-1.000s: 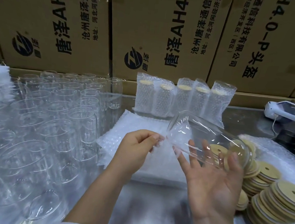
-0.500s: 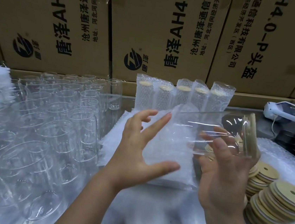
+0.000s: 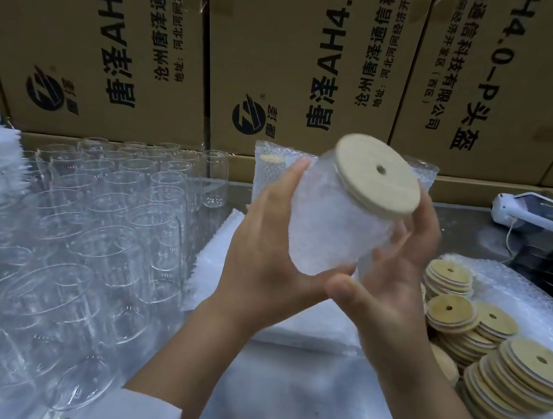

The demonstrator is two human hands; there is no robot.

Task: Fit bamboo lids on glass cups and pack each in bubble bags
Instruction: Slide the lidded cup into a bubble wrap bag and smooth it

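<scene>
Head view: a lidded glass cup [image 3: 339,223] in a bubble bag [image 3: 317,234] is gripped by the left hand [image 3: 263,252] and the right hand [image 3: 395,274].

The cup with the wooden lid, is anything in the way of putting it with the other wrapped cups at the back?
Nothing visible blocks it. Both hands hold the cup up in the air, and the wrapped cups stand just behind it.

lid [image 3: 377,173]: pale bamboo, looking matt and smooth | bubble bag [image 3: 331,229]: clear plastic, showing a dimpled, frosty surface | cups [image 3: 101,224] at left: clear glass, glinting glossy | table [image 3: 281,399]: metal, shining with reflections | boxes [image 3: 306,57] across the top: brown cardboard, looking matt | lid stacks [image 3: 493,354] at lower right: matt bamboo
</scene>
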